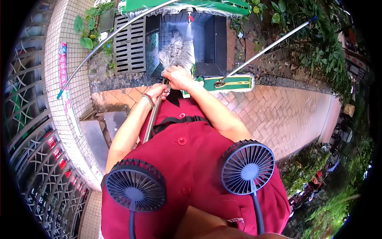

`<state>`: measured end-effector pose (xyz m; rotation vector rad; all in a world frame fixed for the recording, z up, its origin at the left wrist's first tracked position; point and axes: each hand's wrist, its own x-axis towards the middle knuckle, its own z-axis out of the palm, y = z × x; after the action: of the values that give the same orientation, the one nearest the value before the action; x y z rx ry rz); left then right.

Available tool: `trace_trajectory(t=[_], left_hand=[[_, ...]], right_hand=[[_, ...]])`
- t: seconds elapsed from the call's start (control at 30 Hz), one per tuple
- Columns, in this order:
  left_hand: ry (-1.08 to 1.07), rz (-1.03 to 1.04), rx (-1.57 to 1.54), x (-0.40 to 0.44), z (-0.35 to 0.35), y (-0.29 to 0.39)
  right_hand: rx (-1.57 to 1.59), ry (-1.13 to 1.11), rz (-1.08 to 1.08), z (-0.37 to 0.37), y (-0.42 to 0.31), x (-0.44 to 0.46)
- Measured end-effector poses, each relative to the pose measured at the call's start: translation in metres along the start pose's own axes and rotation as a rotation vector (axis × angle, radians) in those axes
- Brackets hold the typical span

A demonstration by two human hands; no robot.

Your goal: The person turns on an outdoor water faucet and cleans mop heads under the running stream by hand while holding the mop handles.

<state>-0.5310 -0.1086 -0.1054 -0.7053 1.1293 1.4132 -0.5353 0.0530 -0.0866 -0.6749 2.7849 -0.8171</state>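
Note:
A flat mop with a grey, shaggy pad hangs over a dark basin, its pad beneath a running tap with a red handle. Water sprays onto the pad. My left hand, with a beaded bracelet at the wrist, is closed around the metal mop pole, which runs back along my body. Just above it, my right hand grips the mop where the pole meets the head; some of its fingers are hidden.
A second green flat mop lies right of the basin, its pole slanting up right. Another green mop lies across the back, its pole reaching left. A drain grate, tiled wall and plants surround the basin.

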Motion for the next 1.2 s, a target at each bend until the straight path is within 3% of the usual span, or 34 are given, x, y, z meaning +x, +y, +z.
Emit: trace_trajectory(t=[0.17, 0.33, 0.6, 0.73, 0.83, 1.0, 1.07, 1.2], left_hand=[[-0.016, 0.013, -0.063, -0.001, -0.01, -0.017], [-0.082, -0.036, -0.137, -0.034, -0.013, -0.03], [-0.074, -0.104, -0.183, -0.052, -0.011, -0.036], [-0.096, -0.087, -0.258, -0.064, 0.001, -0.03], [-0.144, -0.062, -0.317, -0.087, 0.007, -0.034], [-0.116, -0.032, -0.353, -0.106, 0.009, -0.052], [-0.117, -0.049, -0.351, -0.097, 0.005, -0.057], [-0.241, -0.072, -0.601, -0.086, 0.001, -0.066]], right_hand=[[-0.076, 0.045, 0.028, 0.027, -0.015, -0.006], [-0.031, 0.083, 0.005, 0.007, -0.047, -0.005], [-0.103, -0.009, -0.064, 0.005, -0.049, 0.009], [-0.279, -0.285, -0.133, -0.059, -0.037, 0.062], [-0.424, -0.252, -0.161, -0.092, -0.068, 0.109], [-0.464, -0.292, -0.393, -0.046, -0.112, 0.133], [-0.468, -0.404, -0.498, -0.009, -0.118, 0.126], [-0.423, -0.427, -0.601, 0.011, -0.12, 0.123]])
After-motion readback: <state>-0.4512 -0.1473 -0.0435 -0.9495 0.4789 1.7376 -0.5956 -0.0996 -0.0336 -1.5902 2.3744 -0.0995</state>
